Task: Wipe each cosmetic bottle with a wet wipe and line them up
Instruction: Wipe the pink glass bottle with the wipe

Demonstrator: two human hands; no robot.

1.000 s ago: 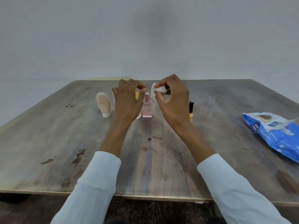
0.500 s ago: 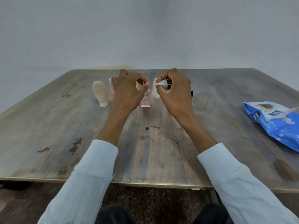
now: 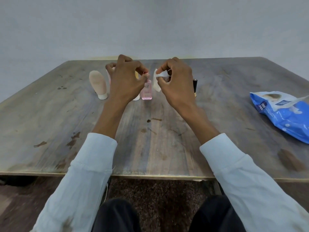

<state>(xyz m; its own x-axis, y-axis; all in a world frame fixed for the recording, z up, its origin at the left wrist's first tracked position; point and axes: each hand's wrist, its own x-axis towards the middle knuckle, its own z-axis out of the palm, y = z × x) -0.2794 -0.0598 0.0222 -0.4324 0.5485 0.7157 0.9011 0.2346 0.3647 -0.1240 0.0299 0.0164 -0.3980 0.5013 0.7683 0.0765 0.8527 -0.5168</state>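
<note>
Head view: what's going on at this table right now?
A person is cleaning cosmetic bottles on a worn wooden table. The left hand pinches the cap of a small clear pink bottle standing in the row, while the right hand holds a crumpled white wet wipe beside it. A blue wipes pack lies to the right.

The left hand (image 3: 127,79) hides most of two tubes standing behind it near the table's (image 3: 50,123) far edge, and covers the pink bottle's (image 3: 147,91) cap. The right hand (image 3: 177,82) screens part of the dark slim bottle (image 3: 195,84). The blue wipes pack (image 3: 284,114) is cut off by the picture's right edge; its small print is perhaps too blurred to read.
</note>
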